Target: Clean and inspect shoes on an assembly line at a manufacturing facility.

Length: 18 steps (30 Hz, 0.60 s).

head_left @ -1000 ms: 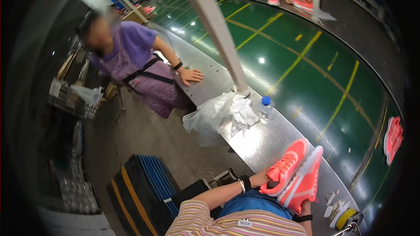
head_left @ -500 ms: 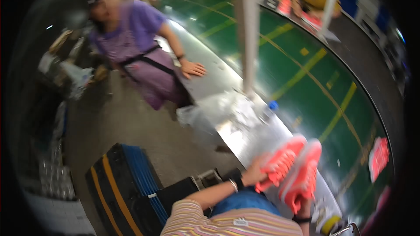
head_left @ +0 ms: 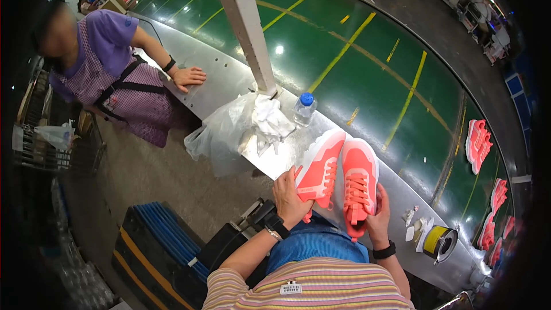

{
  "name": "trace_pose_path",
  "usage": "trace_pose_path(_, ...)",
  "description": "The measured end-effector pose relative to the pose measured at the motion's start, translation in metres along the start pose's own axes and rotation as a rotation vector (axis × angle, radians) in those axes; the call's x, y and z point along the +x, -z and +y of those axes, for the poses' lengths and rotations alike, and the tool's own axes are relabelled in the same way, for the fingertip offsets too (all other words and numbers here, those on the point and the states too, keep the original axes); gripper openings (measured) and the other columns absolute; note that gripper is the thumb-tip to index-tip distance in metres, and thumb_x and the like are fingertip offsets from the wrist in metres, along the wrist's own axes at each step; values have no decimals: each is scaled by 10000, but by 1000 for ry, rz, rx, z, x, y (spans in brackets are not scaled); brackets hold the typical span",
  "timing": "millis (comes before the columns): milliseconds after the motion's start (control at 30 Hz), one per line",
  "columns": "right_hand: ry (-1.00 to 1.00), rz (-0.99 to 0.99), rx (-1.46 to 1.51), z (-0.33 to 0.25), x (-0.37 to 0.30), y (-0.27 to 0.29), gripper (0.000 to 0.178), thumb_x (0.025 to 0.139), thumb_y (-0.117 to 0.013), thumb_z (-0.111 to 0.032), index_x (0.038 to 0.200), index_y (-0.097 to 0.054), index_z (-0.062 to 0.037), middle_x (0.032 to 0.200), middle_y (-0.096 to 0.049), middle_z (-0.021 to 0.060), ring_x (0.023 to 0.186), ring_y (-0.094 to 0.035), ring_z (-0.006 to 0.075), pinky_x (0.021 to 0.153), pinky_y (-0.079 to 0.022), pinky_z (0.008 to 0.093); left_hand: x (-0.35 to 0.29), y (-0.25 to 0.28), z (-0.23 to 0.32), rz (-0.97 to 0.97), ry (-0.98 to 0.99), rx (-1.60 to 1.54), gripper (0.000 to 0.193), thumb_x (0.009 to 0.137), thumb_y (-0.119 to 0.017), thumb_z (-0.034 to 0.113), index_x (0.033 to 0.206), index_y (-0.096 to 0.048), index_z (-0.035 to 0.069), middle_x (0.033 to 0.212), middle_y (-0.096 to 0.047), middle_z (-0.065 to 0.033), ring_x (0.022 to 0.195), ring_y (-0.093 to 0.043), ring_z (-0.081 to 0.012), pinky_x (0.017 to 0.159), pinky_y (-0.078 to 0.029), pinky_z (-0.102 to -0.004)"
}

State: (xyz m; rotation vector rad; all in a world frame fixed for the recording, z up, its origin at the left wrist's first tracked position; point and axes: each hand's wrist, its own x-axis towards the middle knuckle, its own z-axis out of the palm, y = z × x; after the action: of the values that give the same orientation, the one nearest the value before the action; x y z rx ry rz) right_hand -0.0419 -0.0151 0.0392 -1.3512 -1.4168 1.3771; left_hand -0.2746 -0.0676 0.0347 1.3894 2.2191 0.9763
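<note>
Two coral-pink sneakers lie side by side, toes pointing away from me, on the metal ledge (head_left: 229,86) beside the green conveyor belt (head_left: 356,63). My left hand (head_left: 290,198) grips the heel side of the left sneaker (head_left: 321,167). The heel of the right sneaker (head_left: 359,181) sits in my right hand (head_left: 377,218). Both wrists wear dark bands.
A crumpled clear plastic bag with white rags (head_left: 241,129), a capped water bottle (head_left: 303,109) and a grey post (head_left: 244,23) stand just beyond. A tape roll (head_left: 439,241) lies to the right. More pink sneakers (head_left: 477,143) ride the belt. A person in purple (head_left: 115,80) leans on the ledge.
The view swung and steadied. The pair of sneakers stays in my hands on the ledge; the person in purple still rests a hand on it.
</note>
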Motion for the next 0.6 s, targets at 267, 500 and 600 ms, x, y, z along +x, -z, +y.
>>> trace_pose_path(267, 179, 106, -412, 2, -2, -10, 774, 660, -746, -161, 1300, -345, 9, 1165, -405, 148, 1103, -425, 271, 964, -326, 373, -10, -17, 6, 75, 5, -54, 830, 568, -750, 288, 1262, -373, 33, 1120, -448, -190, 1027, -416, -366, 892, -344, -440)
trace_pose_path(500, 233, 21, -361, 11, -3, -4, 837, 631, -762, -171, 1316, -317, 15, 1162, -392, 153, 1117, -405, 283, 977, -304, 374, -29, -32, 2, 35, 78, 9, 943, 573, -741, 260, 1344, -256, 19, 1142, -388, -182, 1068, -375, -348, 923, -299, -443)
trace_pose_path(600, 231, 60, -424, 19, -9, 2, 837, 617, -757, -167, 1310, -324, 16, 1165, -391, 155, 1119, -405, 289, 966, -314, 380, -30, -37, 2, -31, 60, 17, 934, 582, -739, 284, 1340, -261, 19, 1150, -389, -191, 1074, -384, -355, 917, -310, -453)
